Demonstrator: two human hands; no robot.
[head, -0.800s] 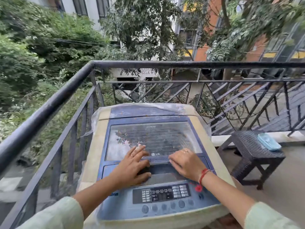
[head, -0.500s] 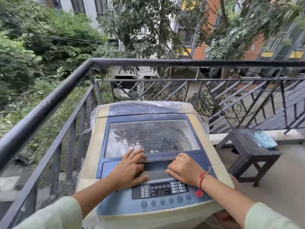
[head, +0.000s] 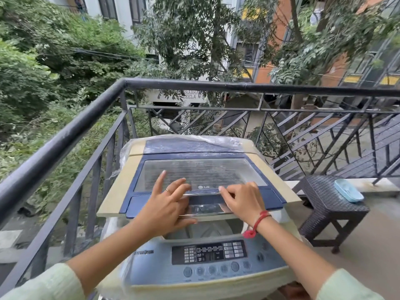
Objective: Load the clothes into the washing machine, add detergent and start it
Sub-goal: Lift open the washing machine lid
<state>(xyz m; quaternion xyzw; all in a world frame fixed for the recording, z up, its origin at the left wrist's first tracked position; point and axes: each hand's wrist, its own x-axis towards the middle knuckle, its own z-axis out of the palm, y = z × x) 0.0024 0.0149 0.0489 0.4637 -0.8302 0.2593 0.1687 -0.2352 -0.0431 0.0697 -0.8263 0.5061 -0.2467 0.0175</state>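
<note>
A top-loading washing machine [head: 218, 276] stands on a balcony, cream and blue, partly wrapped in clear plastic. Its blue-framed glass lid [head: 201, 174] is lifted at the front edge, and the pale drum opening [head: 205, 231] shows underneath. My left hand [head: 166, 208] grips the lid's front handle with the thumb under it and the fingers spread on top. My right hand [head: 241, 201], with a red thread on the wrist, holds the same handle further right. The control panel [head: 208, 252] lies nearest me. No clothes or detergent are in view.
A black metal railing [head: 65, 135] runs close along the machine's left side and behind it. A dark wicker stool [head: 326, 204] with a light blue dish [head: 348, 190] on it stands to the right. Bare balcony floor lies beyond the stool.
Both hands have raised the lid's front edge; it lay flat and closed before. The drum opening now shows below the lid.
</note>
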